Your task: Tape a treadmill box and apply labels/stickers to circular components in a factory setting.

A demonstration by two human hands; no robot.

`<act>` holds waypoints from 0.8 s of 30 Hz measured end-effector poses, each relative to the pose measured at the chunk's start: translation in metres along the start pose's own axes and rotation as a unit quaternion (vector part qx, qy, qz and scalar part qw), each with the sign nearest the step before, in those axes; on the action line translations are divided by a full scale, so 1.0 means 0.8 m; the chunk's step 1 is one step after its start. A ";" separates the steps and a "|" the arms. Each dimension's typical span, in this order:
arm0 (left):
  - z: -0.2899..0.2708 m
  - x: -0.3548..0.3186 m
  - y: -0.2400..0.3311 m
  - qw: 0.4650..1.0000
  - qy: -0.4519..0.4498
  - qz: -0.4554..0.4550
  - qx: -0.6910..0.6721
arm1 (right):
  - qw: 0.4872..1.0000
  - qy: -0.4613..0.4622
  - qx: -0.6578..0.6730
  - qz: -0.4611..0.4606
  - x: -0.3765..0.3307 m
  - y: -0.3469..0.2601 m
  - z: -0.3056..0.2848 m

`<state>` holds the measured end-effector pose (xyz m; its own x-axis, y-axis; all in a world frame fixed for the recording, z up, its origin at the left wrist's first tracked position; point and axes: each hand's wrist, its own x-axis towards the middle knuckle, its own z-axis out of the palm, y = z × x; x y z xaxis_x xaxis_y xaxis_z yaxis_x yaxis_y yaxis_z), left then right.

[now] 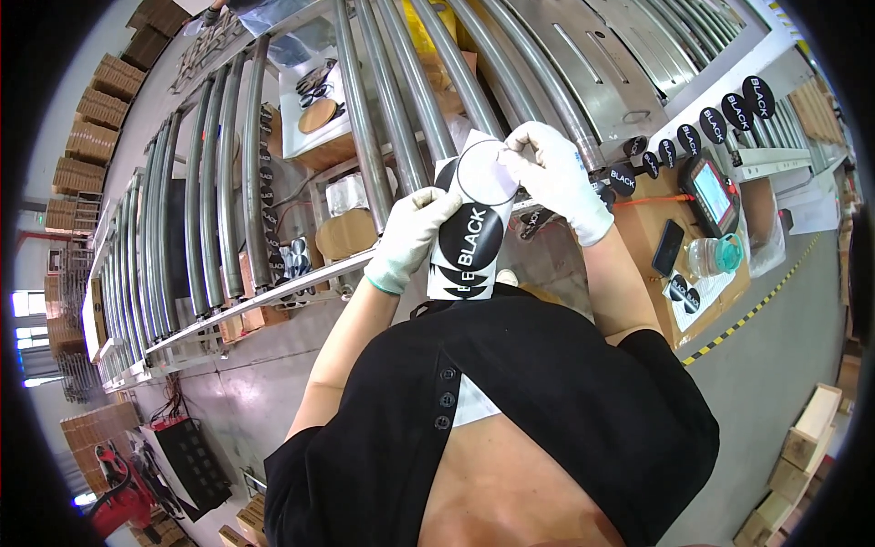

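Note:
In front of my chest is a white strip of round black stickers (470,239) with white lettering, its lower end folded in a stack. My gloved left hand (412,230) is closed on the strip's left edge, thumb on top. At the strip's upper end lies a white circle (487,173) with a dark outline; I cannot tell whether it is a sticker's back or bare backing. My gloved right hand (558,178) pinches at this circle's right edge, thumb and forefinger together. What sits between those fingertips is partly hidden.
Steel conveyor rollers (383,109) run ahead and to the left. On a cardboard surface (640,239) at right are a handheld controller with a screen (711,193), a phone (668,247) and a teal-lidded jar (714,256). Black stickers (690,139) hang along the right frame.

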<state>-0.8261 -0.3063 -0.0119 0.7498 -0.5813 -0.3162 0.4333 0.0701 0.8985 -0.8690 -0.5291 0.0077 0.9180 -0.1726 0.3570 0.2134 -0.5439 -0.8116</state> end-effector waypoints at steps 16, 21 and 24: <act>0.024 0.014 0.002 0.996 0.060 0.040 0.050 | 0.975 0.001 -0.089 -0.206 -0.022 -0.007 0.042; 0.028 0.014 0.006 0.996 0.077 0.009 0.044 | 0.977 -0.050 -0.109 -0.175 -0.026 0.010 0.044; 0.027 0.018 0.005 0.995 0.091 -0.009 0.050 | 0.979 -0.024 -0.123 -0.160 -0.024 0.011 0.048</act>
<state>-0.8243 -0.3315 -0.0061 0.8249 -0.4243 -0.3735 0.4018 -0.0247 0.9154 -0.8721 -0.4992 -0.0242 0.8332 0.0743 0.5480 0.4112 -0.7459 -0.5240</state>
